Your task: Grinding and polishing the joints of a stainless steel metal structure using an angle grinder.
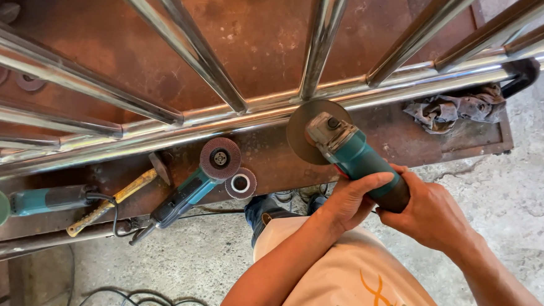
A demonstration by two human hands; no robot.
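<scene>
While both the left hand (352, 198) and right hand (427, 216) are grasping the teal angle grinder (353, 158) for steadiness, its disc (302, 129) is meeting the steel rail (233, 121) at centre frame.

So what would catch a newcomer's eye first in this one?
The teal angle grinder, gripped by the left hand and right hand, its disc against the shiny steel railing at centre. To the left on the rusty workbench lie two more grinders, one with a flap disc, and a hammer.
</scene>
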